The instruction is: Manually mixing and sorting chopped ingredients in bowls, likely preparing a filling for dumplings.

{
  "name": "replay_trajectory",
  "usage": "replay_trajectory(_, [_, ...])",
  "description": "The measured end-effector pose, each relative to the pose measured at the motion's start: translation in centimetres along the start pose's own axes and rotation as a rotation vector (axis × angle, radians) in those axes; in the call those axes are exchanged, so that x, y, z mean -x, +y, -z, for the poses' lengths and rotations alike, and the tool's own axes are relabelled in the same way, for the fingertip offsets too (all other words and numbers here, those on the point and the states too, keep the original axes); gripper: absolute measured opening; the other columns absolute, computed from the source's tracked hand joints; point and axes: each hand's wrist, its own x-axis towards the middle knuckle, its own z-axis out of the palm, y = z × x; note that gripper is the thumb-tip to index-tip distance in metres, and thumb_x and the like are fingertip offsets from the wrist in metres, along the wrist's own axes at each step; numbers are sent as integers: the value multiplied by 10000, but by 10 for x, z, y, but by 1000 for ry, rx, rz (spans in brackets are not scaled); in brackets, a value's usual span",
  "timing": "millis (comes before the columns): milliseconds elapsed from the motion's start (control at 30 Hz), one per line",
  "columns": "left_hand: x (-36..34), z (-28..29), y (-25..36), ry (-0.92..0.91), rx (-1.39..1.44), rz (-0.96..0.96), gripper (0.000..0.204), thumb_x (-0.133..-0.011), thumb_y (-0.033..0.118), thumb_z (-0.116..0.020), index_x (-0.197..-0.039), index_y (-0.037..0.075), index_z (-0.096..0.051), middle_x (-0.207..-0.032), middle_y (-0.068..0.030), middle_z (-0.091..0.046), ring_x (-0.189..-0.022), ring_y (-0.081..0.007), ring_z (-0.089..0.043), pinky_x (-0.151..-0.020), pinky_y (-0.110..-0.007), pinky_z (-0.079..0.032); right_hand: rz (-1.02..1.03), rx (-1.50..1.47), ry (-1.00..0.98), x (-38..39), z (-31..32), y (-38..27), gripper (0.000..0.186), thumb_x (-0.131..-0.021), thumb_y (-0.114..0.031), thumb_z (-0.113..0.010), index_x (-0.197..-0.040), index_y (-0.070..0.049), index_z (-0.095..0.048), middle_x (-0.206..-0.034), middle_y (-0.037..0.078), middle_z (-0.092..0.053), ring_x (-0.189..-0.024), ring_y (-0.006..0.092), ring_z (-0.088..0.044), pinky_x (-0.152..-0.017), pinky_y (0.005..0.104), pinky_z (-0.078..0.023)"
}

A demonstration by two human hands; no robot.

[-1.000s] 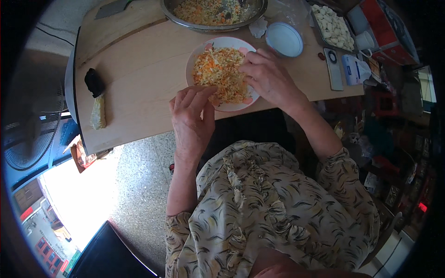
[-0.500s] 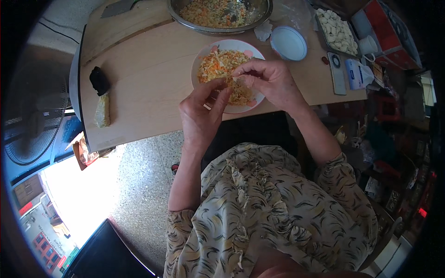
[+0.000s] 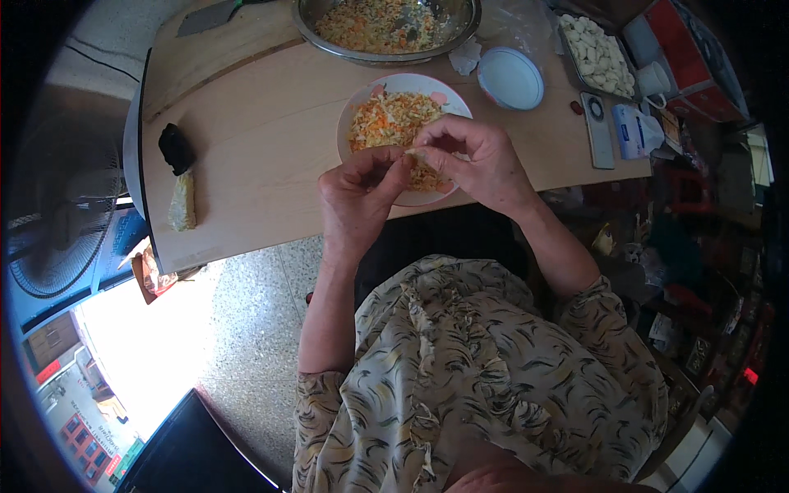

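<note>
Over the near part of a white plate with pink patches, my two hands meet fingertip to fingertip. The plate holds a chopped orange, yellow and white mix. My left hand has its thumb and forefinger pinched together. Against it, my right hand also pinches with thumb and forefinger. A small pale bit shows between the fingertips; its kind is too small to make out. Beyond the plate stands a wide metal bowl with more of a similar mix.
A pale blue-rimmed bowl sits right of the plate. Further right are a tray of whitish lumps, a phone, a tissue pack and a white mug. A filled clear bag lies left; a cleaver lies far left.
My right hand has come slightly down and left, and the fingertips of both hands have closed together. The view has shifted a little.
</note>
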Motion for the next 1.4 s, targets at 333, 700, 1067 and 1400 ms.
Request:
replay_trajectory(333, [-6,-3,3,-5,-65,-18,90,-918,12,-740,-991,-42,-736,-899,-42,-741,-824,-86,-680,-773,-245,-562,91,58,26,1,-5,7,105,-915,-5,-709,-997,15,-646,-893,31,-678,-860,84,-639,-790,282,-547])
replay_trajectory(700, [-15,-12,12,-20,87,48,77,-980,38,-693,-1011,-32,-701,-851,-63,-734,-728,-102,-682,-679,-244,-576,47,-62,-59,-1,11,11,79,-939,-59,-688,-955,2,-640,-885,10,-664,-841,69,-600,-782,272,-524])
replay_trajectory(1067, [-11,-22,18,-37,-16,-35,130,-1002,29,-661,-1107,-43,-687,-1006,-99,-745,-933,-143,-721,-834,-272,-593,52,105,40,-4,16,11,75,-930,-59,-677,-950,7,-646,-862,54,-677,-768,108,-659,-682,299,-554])
replay_trajectory(1400, [-23,-18,16,-52,-137,-10,92,-938,-6,-720,-1024,-38,-708,-873,-73,-750,-771,-112,-710,-682,-243,-584,52,44,28,-8,13,27,47,-921,-35,-671,-938,-19,-631,-818,57,-655,-671,114,-612,-626,303,-526])
